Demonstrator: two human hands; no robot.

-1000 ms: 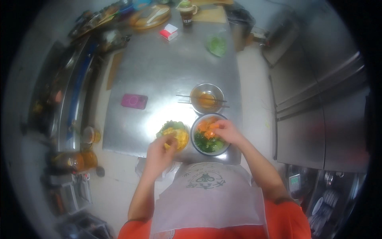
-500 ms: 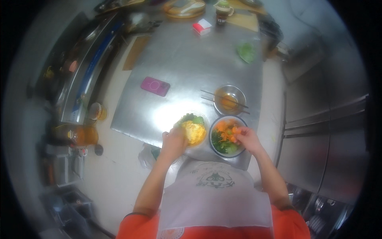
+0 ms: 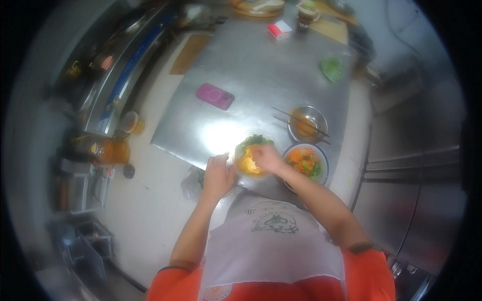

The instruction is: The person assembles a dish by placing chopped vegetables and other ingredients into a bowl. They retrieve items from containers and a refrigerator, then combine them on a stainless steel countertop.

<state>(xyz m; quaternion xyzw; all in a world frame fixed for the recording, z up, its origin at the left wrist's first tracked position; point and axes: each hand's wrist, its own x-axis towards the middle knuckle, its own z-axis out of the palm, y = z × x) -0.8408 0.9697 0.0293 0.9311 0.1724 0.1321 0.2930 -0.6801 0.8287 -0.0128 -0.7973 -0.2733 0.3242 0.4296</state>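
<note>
A round clear bowl (image 3: 238, 167) holds yellow egg (image 3: 249, 165) with green leafy vegetables (image 3: 255, 139) along its far side. My right hand (image 3: 268, 159) reaches across over this bowl, fingers bent down together at the egg; what they hold is hidden. Beside the bowl's left rim lies my left hand (image 3: 217, 176), thumb apart from the fingers, with nothing seen in it. Under my right forearm, to the right, stands a dark-rimmed white bowl (image 3: 327, 165) with orange carrot pieces (image 3: 301, 158) and greens.
A steel bowl (image 3: 323, 115) with orange-yellow liquid has chopsticks (image 3: 301, 124) across it. On the steel table (image 3: 261, 75) lie a purple phone (image 3: 215, 96), a green leaf (image 3: 332, 68) and a red-and-white box (image 3: 279, 30). A dark drink cup (image 3: 305, 18) stands far back.
My right hand has moved left from the carrot bowl to over the egg bowl. My left hand has eased off the bowl's side. The whole view has shifted.
</note>
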